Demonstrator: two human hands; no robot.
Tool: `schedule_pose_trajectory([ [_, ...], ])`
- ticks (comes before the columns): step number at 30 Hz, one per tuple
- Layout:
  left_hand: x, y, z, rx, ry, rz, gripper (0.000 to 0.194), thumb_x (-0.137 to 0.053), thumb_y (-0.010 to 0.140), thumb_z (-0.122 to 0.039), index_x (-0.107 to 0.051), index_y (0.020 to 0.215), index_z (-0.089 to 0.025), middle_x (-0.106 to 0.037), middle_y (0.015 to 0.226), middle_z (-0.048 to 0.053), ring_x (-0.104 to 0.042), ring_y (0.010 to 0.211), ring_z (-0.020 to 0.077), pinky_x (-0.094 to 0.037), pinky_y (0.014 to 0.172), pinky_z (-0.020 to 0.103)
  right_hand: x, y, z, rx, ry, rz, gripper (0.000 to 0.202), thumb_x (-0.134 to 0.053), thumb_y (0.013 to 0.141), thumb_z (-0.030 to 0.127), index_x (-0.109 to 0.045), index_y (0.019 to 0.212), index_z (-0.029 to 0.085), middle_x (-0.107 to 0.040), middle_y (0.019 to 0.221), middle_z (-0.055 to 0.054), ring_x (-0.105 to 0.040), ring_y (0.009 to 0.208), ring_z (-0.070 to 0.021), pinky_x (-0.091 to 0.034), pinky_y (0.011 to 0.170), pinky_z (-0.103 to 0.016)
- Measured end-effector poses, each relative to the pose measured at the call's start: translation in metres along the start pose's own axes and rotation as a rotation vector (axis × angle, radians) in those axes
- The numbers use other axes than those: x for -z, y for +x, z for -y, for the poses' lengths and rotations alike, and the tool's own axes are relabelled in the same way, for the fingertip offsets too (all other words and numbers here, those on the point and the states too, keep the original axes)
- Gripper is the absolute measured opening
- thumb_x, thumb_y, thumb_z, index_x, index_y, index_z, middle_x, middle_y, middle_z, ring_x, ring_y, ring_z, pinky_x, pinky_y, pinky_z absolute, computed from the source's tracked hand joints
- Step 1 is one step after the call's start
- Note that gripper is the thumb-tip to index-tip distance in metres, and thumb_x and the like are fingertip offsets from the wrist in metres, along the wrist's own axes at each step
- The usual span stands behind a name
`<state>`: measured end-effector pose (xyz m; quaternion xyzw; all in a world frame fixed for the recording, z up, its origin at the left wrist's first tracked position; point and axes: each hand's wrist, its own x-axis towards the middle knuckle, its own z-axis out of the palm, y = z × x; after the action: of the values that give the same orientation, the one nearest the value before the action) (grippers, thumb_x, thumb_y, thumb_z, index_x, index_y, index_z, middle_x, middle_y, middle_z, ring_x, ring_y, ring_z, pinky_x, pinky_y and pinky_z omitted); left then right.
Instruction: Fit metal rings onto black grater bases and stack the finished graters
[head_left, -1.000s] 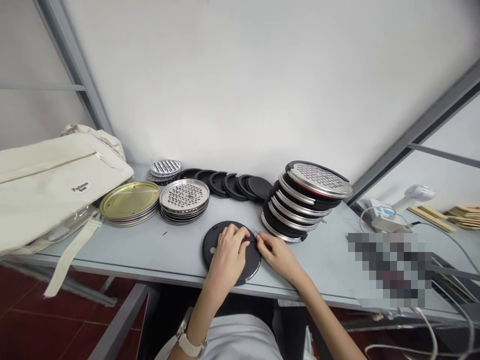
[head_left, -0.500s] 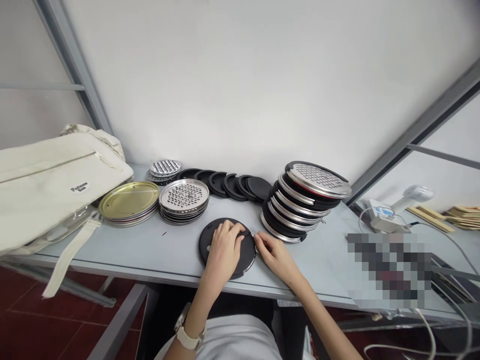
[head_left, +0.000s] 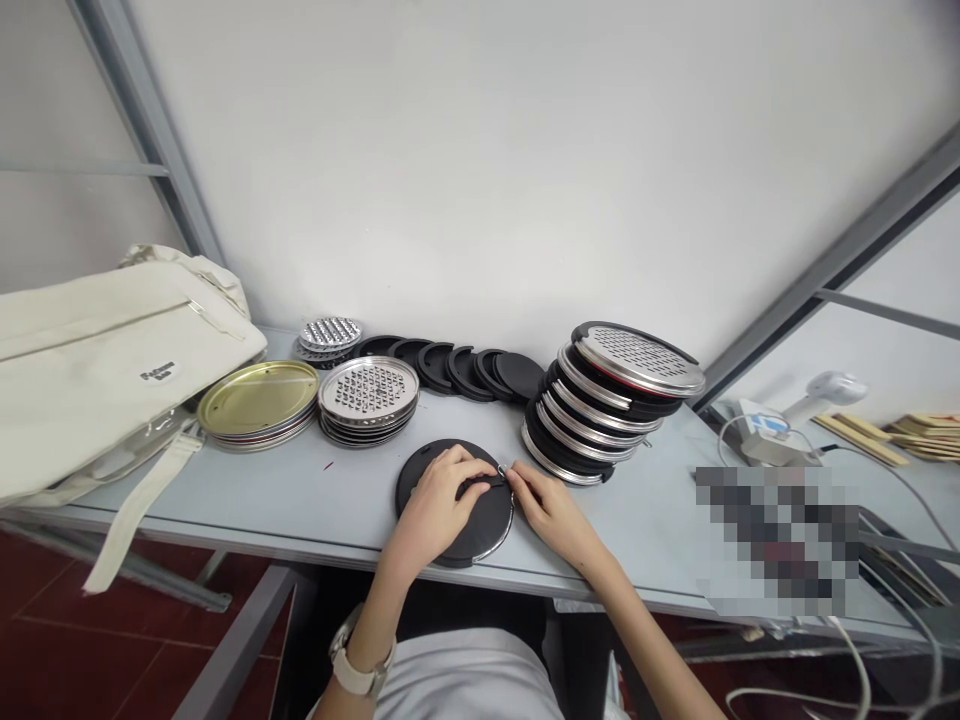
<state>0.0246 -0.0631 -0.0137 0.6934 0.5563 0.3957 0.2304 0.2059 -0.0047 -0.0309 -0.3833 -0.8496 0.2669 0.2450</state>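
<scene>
1. Your black disc (head_left: 484, 522) lies at the near edge of the grey table (head_left: 262, 492), a silvery rim showing along its right side.
2. Your left hand (head_left: 429, 505) rests across the top of the disc, thumb and forefinger narrowly apart toward its right edge; whether they pinch anything, I cannot tell.
3. Your right hand (head_left: 553, 512) is at the disc's right edge, its fingertips drawn close together; what they hold, if anything, is too small to make out.
4. A small shiny piece (head_left: 502, 469) sits at the disc's far right edge, between your two hands' fingertips.
5. Beyond the disc and to its left, you have a stack of grater plates (head_left: 369, 390); farther left stands a stack topped by a gold-coloured lid (head_left: 259, 395).
6. Directly beyond the disc, black round parts (head_left: 471, 374) overlap in a row.
7. Beyond the disc and to its right, a tall stack of black and silver discs (head_left: 585, 420) leans.
8. Well left of the disc is your cream bag (head_left: 112, 360).
</scene>
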Motion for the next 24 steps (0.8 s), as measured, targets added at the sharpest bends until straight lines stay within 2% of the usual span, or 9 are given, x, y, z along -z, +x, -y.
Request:
schedule_pose_trajectory([
  [10, -0.002, 0.000, -0.002, 0.022, 0.040, -0.026, 0.022, -0.052, 0.085, -0.017, -0.067, 0.097, -0.026, -0.059, 0.095, 0.002, -0.056, 0.094, 0.0179, -0.044, 0.088, 0.031, 0.000, 0.000, 0.000, 0.008, -0.040, 0.014, 0.033, -0.031, 0.097, 0.033, -0.038, 0.068, 0.021, -0.036, 0.055, 0.006, -0.035, 0.050, -0.0110, -0.027, 0.053, -0.024],
  [24, -0.013, 0.000, -0.003, 0.074, 0.119, -0.091, 0.019, -0.052, 0.085, -0.015, -0.063, 0.094, -0.027, -0.056, 0.091, 0.001, -0.054, 0.092, 0.0175, -0.043, 0.082, 0.029, -0.002, 0.002, -0.002, 0.008, -0.090, 0.018, 0.031, -0.029, 0.097, 0.033, -0.036, 0.069, 0.022, -0.036, 0.056, 0.005, -0.035, 0.051, -0.0120, -0.026, 0.053, -0.025],
])
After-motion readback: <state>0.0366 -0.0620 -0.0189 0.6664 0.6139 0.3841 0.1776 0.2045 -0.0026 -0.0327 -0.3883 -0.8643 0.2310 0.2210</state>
